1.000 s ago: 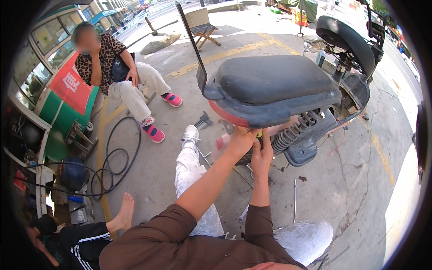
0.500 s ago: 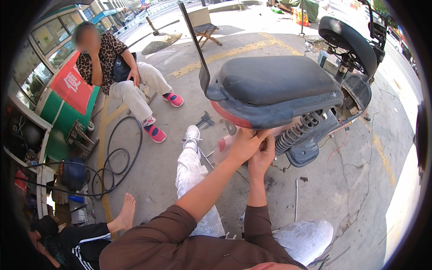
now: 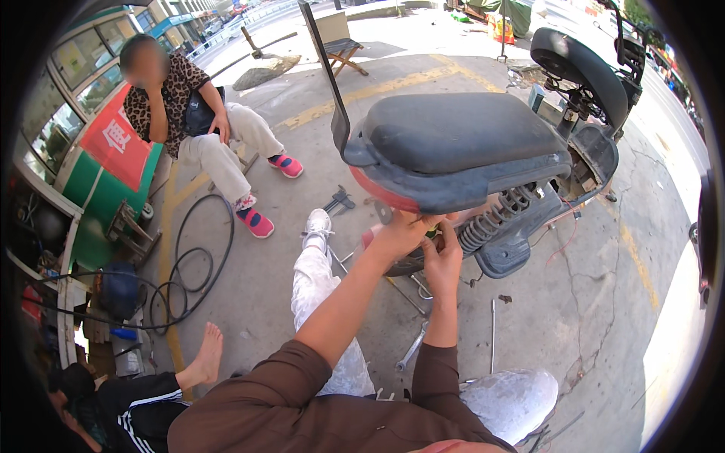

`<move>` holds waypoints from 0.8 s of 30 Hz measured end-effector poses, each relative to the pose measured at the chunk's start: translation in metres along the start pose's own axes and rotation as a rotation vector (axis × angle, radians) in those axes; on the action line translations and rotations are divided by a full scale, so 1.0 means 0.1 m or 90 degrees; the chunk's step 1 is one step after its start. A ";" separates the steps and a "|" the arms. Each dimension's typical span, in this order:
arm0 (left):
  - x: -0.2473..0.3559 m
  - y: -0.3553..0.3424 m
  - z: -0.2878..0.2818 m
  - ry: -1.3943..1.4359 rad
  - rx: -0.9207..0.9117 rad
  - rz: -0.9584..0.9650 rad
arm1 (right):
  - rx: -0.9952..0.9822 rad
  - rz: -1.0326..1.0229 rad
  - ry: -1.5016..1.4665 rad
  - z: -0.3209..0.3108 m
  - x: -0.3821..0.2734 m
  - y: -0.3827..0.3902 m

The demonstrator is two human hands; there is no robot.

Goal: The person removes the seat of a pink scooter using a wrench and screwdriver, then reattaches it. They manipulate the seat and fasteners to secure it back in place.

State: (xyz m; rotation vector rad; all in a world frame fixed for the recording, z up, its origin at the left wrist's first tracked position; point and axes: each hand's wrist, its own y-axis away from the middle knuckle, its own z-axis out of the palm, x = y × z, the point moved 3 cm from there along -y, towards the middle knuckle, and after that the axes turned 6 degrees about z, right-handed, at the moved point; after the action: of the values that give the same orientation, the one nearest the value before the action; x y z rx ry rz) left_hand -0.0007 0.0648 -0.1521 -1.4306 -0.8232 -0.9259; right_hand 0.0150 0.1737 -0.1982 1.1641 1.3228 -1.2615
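The electric scooter stands in front of me with its black seat and a red strip along the tail. Both my arms reach under the tail of the seat, beside the coil spring shock absorber. My left hand is closed there, its fingertips hidden under the tail edge. Just to its right, my right hand has thumb and fingers drawn together. Between the hands shows a small dark, partly greenish part, too covered to name. A piece of the rear tyre is visible below them.
A combination wrench and a long metal rod lie on the concrete. A caliper-like tool is beyond my shoe. At the left are a black hose, a seated person and another person's bare foot.
My right hand has shifted slightly and its fingers are more raised beside the left. A greenish part now shows between the hands, and the wrench has come into sight.
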 end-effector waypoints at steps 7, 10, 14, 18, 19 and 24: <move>0.06 0.06 0.08 -0.046 0.070 -0.028 | 0.106 0.034 -0.071 0.13 0.06 0.00; 0.07 0.07 0.09 -0.047 0.091 -0.020 | 0.140 -0.023 -0.083 0.16 -0.03 0.02; 0.07 0.06 0.07 -0.017 0.076 -0.024 | 0.147 -0.077 -0.035 0.20 0.11 0.03; 0.09 0.06 0.04 -0.058 0.074 -0.021 | 0.132 -0.055 -0.076 0.25 0.12 0.04; 0.09 0.06 0.03 -0.069 0.072 -0.014 | 0.124 -0.052 -0.075 0.26 0.15 0.03; 0.02 0.07 -0.01 -0.057 0.066 -0.007 | 0.113 -0.036 -0.108 0.33 0.17 0.02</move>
State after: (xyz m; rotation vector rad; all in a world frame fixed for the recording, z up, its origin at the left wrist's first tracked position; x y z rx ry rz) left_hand 0.0063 0.0629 -0.1535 -1.3859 -0.9336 -0.8210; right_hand 0.0154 0.1409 -0.2163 1.1200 1.1437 -1.5102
